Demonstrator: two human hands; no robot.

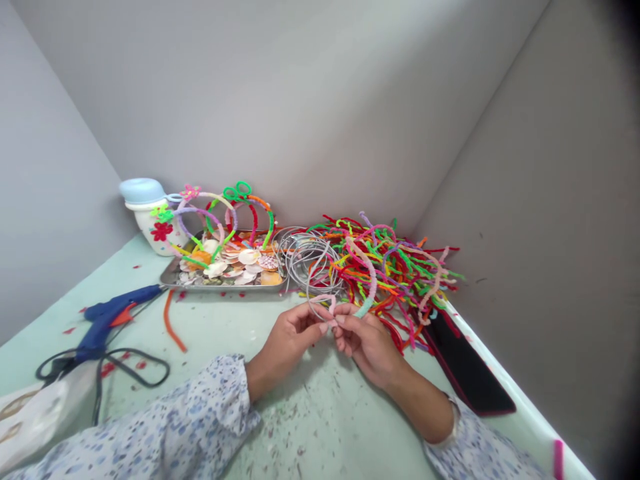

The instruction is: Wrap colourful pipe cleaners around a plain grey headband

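Note:
Above the front middle of the table, my left hand (290, 341) and my right hand (374, 347) meet with fingertips pinched together. Between them is a light pink pipe cleaner (332, 305), bent into a small loop. From my right hand a fuzzy curved strip (371, 277) rises, pink and lilac with a mint-green lower part; it looks like pipe cleaner wrapped round a band. The exact join at the fingertips is hidden. Just behind my hands lies a tangle of thin grey wire hoops (313, 263).
A metal tray (225, 287) holds seashells, with several colourful fuzzy headbands (254, 220) over it. Pipe cleaners (395, 267) are heaped at the right, beside a black flat case (470, 367). A blue glue gun (107, 317), its cord, an orange pipe cleaner (173, 323) and a white bottle (150, 223) are left.

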